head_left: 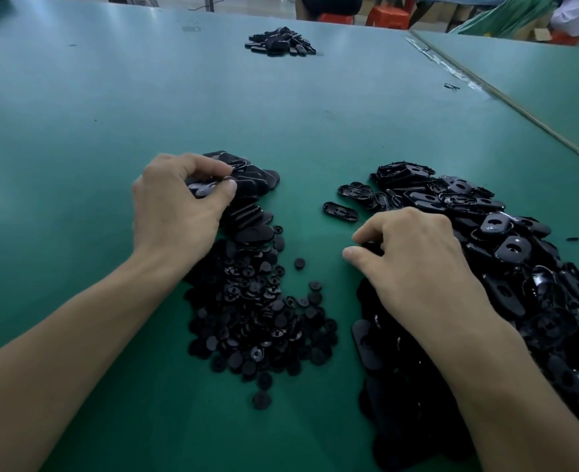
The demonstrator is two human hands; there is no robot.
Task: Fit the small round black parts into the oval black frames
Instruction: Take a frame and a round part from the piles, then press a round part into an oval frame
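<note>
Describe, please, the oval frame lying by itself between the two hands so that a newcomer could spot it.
On the green table, find the big heap of oval frames on the right. Just off its left edge, beyond the fingers of the right hand, one oval frame lies hollow side up. Unlike its neighbours, it touches nothing, with bare green all around it.

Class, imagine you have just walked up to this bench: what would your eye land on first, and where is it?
The black heaps on the green table strike first: small round parts between the forearms, a bigger sprawl of oval frames at right. Then the hands: the left hand pinches a piece at a stack of ovals, the right hand curls at the frame heap's edge.
</note>
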